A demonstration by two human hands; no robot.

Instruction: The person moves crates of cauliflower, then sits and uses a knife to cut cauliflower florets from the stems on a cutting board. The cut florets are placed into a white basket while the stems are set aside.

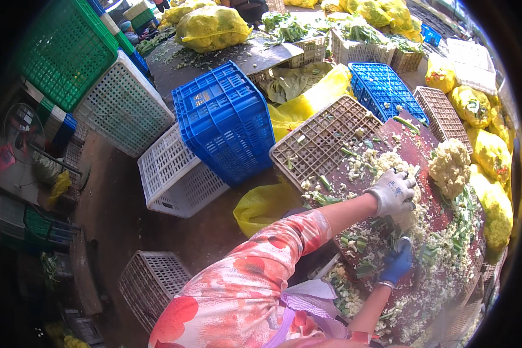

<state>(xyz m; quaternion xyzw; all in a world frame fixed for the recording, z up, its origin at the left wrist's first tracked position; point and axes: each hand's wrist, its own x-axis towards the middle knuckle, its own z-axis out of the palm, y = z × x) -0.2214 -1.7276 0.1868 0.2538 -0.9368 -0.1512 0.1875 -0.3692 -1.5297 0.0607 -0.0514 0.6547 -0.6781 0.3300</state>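
My left hand (392, 192), in a whitish glove with dark fingertips, grips pale cauliflower (390, 162) on a dark red board (435, 209). Below it is my right hand (396, 265), in a blue glove with a grey thumb area; its fingers are partly hidden, and whether it holds a tool does not show. A large yellowish cauliflower head (450, 168) sits on the board's far side, beyond my left hand. Cauliflower crumbs, small florets and green leaf trimmings (454, 235) lie scattered around both hands. More florets and trimmings (346, 289) are heaped beside the board's near edge.
A brown plastic crate (326, 135) adjoins the board, with blue crates (226, 126) (385, 89) beyond. White crates (182, 174) and a green crate (65, 52) stand left. Yellow mesh sacks of cauliflower (491, 152) line the right. A person (130, 34) is far off at upper left.
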